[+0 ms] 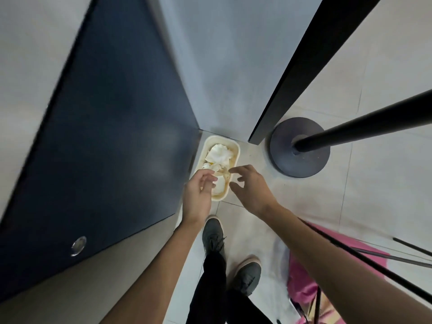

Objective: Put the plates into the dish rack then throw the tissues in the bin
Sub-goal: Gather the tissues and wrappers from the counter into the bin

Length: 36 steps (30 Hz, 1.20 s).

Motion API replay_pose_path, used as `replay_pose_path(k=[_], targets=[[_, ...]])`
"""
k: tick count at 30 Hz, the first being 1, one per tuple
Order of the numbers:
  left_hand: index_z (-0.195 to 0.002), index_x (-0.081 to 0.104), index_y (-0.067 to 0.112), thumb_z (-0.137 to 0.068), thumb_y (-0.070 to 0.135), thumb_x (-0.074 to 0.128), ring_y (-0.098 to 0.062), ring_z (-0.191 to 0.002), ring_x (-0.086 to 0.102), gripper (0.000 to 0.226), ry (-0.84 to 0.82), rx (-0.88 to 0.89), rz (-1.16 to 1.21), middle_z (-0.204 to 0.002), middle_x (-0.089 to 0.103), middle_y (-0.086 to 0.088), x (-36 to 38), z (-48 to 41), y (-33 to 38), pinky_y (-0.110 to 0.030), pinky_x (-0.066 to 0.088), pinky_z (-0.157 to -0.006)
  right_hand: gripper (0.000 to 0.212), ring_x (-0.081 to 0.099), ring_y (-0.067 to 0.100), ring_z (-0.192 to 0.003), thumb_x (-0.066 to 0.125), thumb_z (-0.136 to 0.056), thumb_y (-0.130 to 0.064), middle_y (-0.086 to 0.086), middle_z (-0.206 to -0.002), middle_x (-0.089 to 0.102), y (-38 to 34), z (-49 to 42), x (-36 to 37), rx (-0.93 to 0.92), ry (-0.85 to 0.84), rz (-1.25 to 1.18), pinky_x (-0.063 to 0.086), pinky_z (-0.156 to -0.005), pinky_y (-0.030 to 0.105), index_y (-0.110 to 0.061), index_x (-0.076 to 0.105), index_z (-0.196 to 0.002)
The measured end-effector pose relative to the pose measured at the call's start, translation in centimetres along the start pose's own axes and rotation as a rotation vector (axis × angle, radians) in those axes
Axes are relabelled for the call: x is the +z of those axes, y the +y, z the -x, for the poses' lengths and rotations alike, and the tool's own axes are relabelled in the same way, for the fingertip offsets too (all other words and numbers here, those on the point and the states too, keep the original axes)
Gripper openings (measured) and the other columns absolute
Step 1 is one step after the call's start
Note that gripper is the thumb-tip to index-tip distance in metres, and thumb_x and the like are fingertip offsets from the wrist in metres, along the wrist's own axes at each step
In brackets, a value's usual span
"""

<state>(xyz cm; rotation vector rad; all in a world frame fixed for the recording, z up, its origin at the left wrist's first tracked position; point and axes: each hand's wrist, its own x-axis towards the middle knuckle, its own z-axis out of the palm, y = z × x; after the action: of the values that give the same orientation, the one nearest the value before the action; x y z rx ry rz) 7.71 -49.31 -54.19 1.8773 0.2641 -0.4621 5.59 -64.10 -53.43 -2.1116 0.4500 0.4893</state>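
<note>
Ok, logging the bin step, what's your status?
Left hand, right hand open over bin. Tissues inside bin. Stand base beside it, not blocking.

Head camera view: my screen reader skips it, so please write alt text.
Seen from above, the left hand and right hand hover open over a cream bin on the floor holding crumpled white tissues. The bin sits beside a dark blue cabinet, with a black pole stand to its right.
</note>
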Motion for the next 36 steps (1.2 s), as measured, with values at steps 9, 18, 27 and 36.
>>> replay_pose_path(k=[9, 18, 27, 36], targets=[[-0.108, 0.068, 0.019, -0.097, 0.004, 0.055, -0.008, -0.093, 0.067, 0.023, 0.020, 0.118, -0.050, -0.096, 0.073, 0.009, -6.5, 12.0, 13.6, -0.013, 0.049, -0.078, 0.035, 0.058, 0.016, -0.107, 0.059, -0.089, -0.007, -0.001, -0.124, 0.054, -11.2, 13.1, -7.4, -0.169, 0.042, -0.070, 0.048, -0.090, 0.027, -0.017, 0.063, -0.122], [-0.119, 0.066, 0.020, -0.098, 0.007, 0.057, -0.003, -0.101, 0.065, 0.026, 0.071, 0.231, -0.090, -0.105, 0.072, 0.009, -12.5, 24.1, 22.4, -0.005, 0.043, -0.081, 0.041, 0.056, 0.010, -0.111, 0.060, -0.089, -0.010, -0.006, -0.127, 0.054, -19.5, 24.7, -13.0, -0.346, 0.032, -0.020, 0.052, -0.091, 0.035, -0.021, 0.058, -0.128], [-0.125, 0.060, 0.033, -0.099, 0.015, 0.057, 0.003, -0.104, 0.061, 0.032, 0.189, 0.282, -0.104, -0.109, 0.067, 0.021, -17.4, 28.9, 26.2, -0.012, 0.048, -0.083, 0.042, 0.053, 0.001, -0.111, 0.059, -0.093, -0.011, -0.012, -0.127, 0.055, -25.5, 27.9, -15.3, -0.544, -0.078, 0.067, 0.049, -0.090, 0.022, -0.026, 0.055, -0.132], [-0.130, 0.052, 0.042, -0.095, 0.027, 0.058, 0.003, -0.106, 0.057, 0.038, 0.424, 0.307, -0.174, -0.116, 0.061, 0.026, -25.0, 26.4, 29.0, -0.020, 0.053, -0.083, 0.041, 0.054, -0.001, -0.110, 0.058, -0.096, -0.020, -0.017, -0.122, 0.056, -35.5, 22.8, -14.9, -0.734, -0.175, 0.186, 0.051, -0.089, 0.022, -0.035, 0.050, -0.134]])
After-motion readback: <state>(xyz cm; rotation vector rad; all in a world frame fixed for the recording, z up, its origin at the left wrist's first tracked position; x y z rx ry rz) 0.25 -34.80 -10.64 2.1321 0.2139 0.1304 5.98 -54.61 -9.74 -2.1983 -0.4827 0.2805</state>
